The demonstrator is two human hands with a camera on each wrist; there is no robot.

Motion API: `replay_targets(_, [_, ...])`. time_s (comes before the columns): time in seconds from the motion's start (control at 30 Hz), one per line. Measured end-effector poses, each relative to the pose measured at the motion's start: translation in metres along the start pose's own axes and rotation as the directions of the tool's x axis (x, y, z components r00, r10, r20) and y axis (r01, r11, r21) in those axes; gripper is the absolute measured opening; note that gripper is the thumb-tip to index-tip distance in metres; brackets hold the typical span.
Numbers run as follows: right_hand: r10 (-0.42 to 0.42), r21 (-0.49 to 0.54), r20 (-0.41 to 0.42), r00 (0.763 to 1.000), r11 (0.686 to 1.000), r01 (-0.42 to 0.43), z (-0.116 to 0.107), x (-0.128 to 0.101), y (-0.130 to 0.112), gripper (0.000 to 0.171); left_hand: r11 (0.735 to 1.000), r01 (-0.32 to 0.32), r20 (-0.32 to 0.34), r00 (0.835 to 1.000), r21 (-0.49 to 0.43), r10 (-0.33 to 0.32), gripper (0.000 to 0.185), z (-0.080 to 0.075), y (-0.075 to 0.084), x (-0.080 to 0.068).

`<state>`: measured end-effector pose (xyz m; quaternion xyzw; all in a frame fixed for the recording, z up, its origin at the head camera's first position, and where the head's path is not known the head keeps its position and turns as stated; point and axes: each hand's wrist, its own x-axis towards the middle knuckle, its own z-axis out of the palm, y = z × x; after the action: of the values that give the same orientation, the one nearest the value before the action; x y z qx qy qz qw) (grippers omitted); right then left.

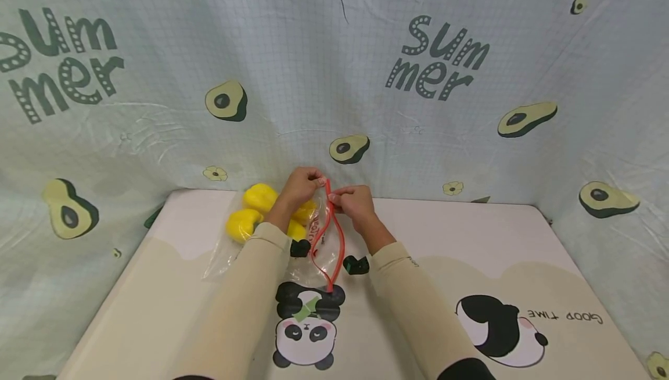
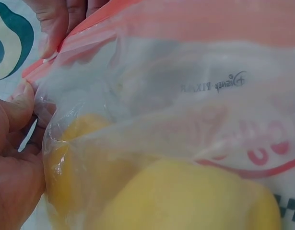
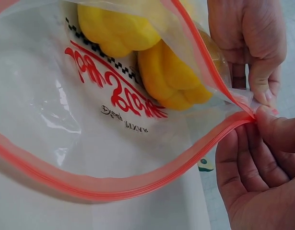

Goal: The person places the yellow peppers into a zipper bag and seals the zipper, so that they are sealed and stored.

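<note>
A clear zip bag [image 3: 41, 105] with red lettering and a red zip strip [image 3: 113, 195] lies on the table's far side, several yellow bell peppers [image 1: 260, 197] inside it. Its mouth gapes between the two red edges, which come together at the far end. There my left hand [image 1: 304, 185] pinches the corner of the strip between thumb and finger. Just nearer, my right hand [image 1: 355, 203] pinches the joined edges, thumb on the red strip. In the left wrist view, a yellow pepper [image 2: 176, 196] shows through the plastic, close to the left hand.
The pale table [image 1: 449, 235] carries a printed panda [image 1: 305, 339] below the bag and a printed dog [image 1: 496, 333] at the right. Behind the table's far edge hangs a curtain [image 1: 292, 89] with avocado prints.
</note>
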<state>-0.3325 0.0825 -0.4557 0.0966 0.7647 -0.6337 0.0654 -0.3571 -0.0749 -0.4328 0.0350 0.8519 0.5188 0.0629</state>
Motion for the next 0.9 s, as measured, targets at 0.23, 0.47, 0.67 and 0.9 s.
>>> replay_targets(0.23, [0.006,-0.004,0.011,1.000,1.000,-0.006,-0.0009,-0.0020,0.0006,0.021,1.000,0.012,0.005,1.000,-0.004,-0.012,0.023,-0.0005,0.0013,-0.0023])
replay_targets(0.47, [0.009,-0.020,0.016,1.000,1.000,-0.008,-0.0010,-0.0027,0.0009,0.020,1.000,0.013,-0.001,1.000,0.008,-0.013,0.024,0.0000,0.0014,-0.0021])
replay_targets(0.67, [0.012,-0.023,0.015,1.000,1.000,-0.012,-0.0007,-0.0029,0.0038,0.020,1.000,0.017,-0.002,1.000,0.004,-0.017,0.024,0.0002,-0.0002,-0.0012])
replay_targets(0.9, [0.020,-0.039,0.018,1.000,0.999,-0.019,-0.0014,-0.0048,0.0030,0.020,1.000,0.018,-0.002,1.000,0.009,-0.018,0.024,0.0003,-0.0001,-0.0002])
